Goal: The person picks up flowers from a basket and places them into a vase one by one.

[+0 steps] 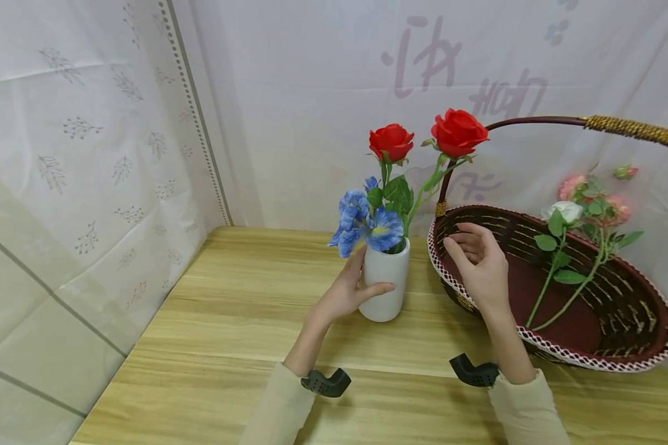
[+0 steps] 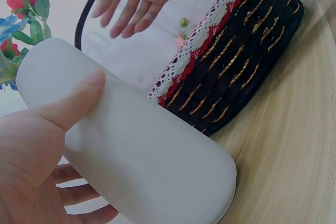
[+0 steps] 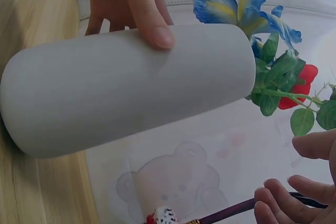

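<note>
My left hand (image 1: 342, 293) holds a white vase (image 1: 386, 284) that stands on the table, with its thumb (image 2: 79, 100) across the front and the fingers round the far side. Two red roses (image 1: 391, 142) and blue irises (image 1: 362, 222) stand in the vase. One rose leans out to the right. To the right of the vase my right hand (image 1: 481, 266) hovers by the left rim of a dark woven basket (image 1: 456, 290). Its fingers are loosely bent with nothing between them. In the right wrist view, that hand (image 3: 310, 192) is apart from the stems.
A white rose (image 1: 566, 212) and pink roses (image 1: 618, 210) lean on long stems in the basket. An arched handle (image 1: 540, 120) rises over it. Behind the wooden table (image 1: 228, 296) hangs a printed cloth (image 1: 289, 111), with another patterned cloth (image 1: 89, 154) at the left.
</note>
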Demonstrator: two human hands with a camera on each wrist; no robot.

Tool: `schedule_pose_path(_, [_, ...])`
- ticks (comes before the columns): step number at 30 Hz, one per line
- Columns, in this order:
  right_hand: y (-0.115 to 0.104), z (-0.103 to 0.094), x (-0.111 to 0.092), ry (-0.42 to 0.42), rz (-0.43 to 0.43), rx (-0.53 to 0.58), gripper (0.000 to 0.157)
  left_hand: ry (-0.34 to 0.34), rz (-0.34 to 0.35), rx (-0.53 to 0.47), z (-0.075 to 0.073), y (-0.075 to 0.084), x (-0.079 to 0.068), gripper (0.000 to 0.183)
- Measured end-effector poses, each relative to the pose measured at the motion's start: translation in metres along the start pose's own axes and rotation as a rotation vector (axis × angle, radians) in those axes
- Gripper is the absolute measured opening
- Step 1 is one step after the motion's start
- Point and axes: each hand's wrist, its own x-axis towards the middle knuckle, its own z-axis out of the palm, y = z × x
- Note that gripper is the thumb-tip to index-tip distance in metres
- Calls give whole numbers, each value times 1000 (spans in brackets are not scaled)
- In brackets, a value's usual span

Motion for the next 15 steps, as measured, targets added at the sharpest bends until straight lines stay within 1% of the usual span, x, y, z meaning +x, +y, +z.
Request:
schedule_pose_path(2, [5,-3,0,7,11,8,37,-1,5,-3,0,0,0,85])
schedule_pose_path(9, [38,-17,7,59,57,3,38,-2,5,-4,0,0,0,85])
schedule_pose_path(15, [46,-27,8,80,72,-20,41,3,1,-3,0,0,0,85])
